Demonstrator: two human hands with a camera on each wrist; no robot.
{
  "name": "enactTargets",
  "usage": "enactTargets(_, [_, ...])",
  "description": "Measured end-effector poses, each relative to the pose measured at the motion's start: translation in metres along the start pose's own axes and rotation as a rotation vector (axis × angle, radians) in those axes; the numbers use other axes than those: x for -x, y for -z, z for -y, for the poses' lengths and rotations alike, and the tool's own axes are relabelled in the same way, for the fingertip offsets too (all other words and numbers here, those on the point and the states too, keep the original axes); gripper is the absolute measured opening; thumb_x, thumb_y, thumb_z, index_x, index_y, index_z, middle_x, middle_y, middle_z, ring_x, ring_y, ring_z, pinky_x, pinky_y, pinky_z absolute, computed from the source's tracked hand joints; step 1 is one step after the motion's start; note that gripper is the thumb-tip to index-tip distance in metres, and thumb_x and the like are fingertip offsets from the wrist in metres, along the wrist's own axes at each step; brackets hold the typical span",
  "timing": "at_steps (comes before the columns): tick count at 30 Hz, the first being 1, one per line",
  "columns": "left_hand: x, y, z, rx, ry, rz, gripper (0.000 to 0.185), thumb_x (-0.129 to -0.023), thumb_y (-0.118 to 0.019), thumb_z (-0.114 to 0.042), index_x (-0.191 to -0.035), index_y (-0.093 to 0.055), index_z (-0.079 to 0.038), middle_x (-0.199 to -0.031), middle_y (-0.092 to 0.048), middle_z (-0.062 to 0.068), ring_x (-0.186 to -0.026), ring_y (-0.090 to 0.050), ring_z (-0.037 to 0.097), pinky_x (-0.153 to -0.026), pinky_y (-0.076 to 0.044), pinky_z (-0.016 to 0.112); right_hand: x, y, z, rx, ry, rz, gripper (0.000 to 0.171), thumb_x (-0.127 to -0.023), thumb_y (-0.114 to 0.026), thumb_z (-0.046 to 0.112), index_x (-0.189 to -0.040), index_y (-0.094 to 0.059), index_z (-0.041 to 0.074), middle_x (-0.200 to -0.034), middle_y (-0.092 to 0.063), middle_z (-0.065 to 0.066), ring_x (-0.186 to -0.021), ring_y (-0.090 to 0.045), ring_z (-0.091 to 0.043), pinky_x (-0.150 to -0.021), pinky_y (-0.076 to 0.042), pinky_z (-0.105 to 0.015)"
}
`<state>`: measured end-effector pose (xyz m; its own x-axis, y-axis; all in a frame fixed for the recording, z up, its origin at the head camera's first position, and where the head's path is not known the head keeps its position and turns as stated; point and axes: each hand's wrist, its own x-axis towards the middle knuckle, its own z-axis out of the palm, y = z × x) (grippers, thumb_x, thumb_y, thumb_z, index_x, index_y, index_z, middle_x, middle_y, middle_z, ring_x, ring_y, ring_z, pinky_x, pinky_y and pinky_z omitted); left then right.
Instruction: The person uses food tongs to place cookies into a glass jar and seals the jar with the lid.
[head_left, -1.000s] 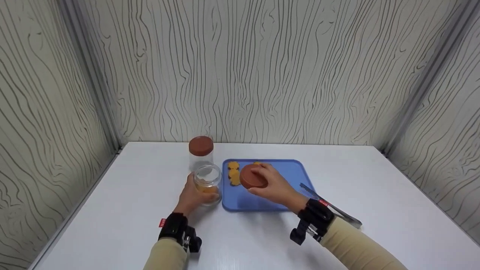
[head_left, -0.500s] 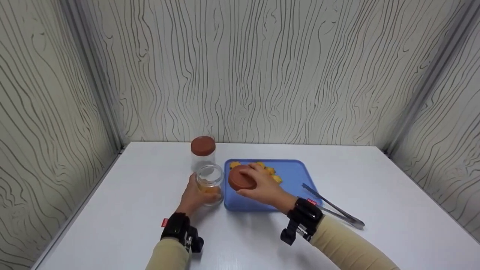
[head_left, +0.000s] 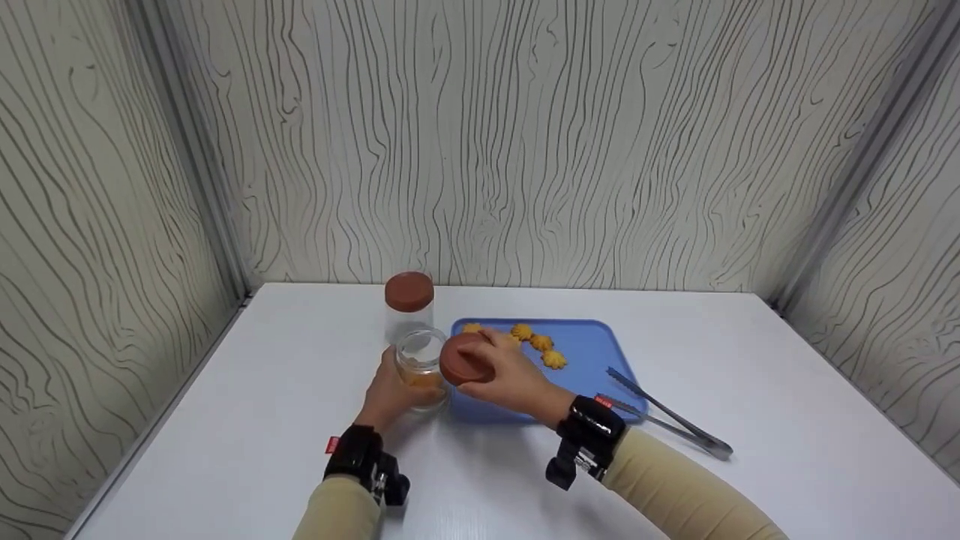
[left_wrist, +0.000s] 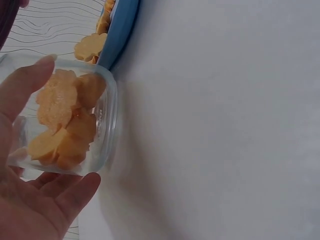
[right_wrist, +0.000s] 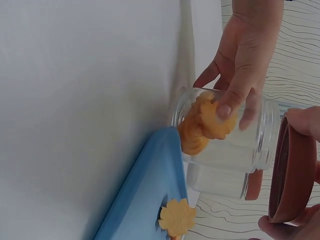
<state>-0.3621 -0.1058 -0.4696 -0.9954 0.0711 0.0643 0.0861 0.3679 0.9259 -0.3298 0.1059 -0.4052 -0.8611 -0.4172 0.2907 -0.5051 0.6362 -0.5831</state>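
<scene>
**Lid held beside open jar at tray's left edge**

A white table [head_left: 262,420] is walled on three sides; open surface is left at front and right. A blue tray [head_left: 592,345] lies mid-table, cookies [head_left: 538,342] on it, tongs [head_left: 667,424] at its right edge. The open jar [head_left: 420,367], just left of the tray, is gripped by the left hand [head_left: 386,397], fingers curled round it. A brown lid [head_left: 465,358] is clasped by the right hand [head_left: 506,379], just beside the jar's rim. A capped jar [head_left: 409,304] stands behind.
</scene>
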Motion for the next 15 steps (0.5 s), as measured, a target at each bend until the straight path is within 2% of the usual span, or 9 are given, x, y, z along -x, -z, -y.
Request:
enactTargets(5, [-0.0014, -0.0002, -0.0004, -0.005, 0.023, 0.01, 0.107, -0.067, -0.089, -0.018, -0.149, -0.022, 0.002, -0.144, -0.041, 0.023, -0.131, -0.041, 0.038, -0.108, -0.032, 0.053, -0.0032, -0.0022, 0.0043, -0.01, -0.011, 0.003, 0.05, -0.079, -0.077, 0.022, -0.126, -0.064, 0.01, -0.146, -0.034, -0.028, -0.125, -0.042, -0.043, -0.093, -0.044, -0.052])
enactTargets(15, [-0.0001, 0.0005, 0.0011, -0.009, -0.015, 0.006, 0.107, -0.067, -0.089, -0.019, -0.148, -0.023, 0.004, -0.143, -0.042, 0.024, -0.131, -0.041, 0.039, -0.108, -0.032, 0.054, -0.0092, -0.007, 0.0078, -0.035, -0.031, 0.014, 0.049, -0.08, -0.077, 0.02, -0.127, -0.065, 0.01, -0.147, -0.034, -0.027, -0.126, -0.042, -0.042, -0.098, -0.042, -0.052])
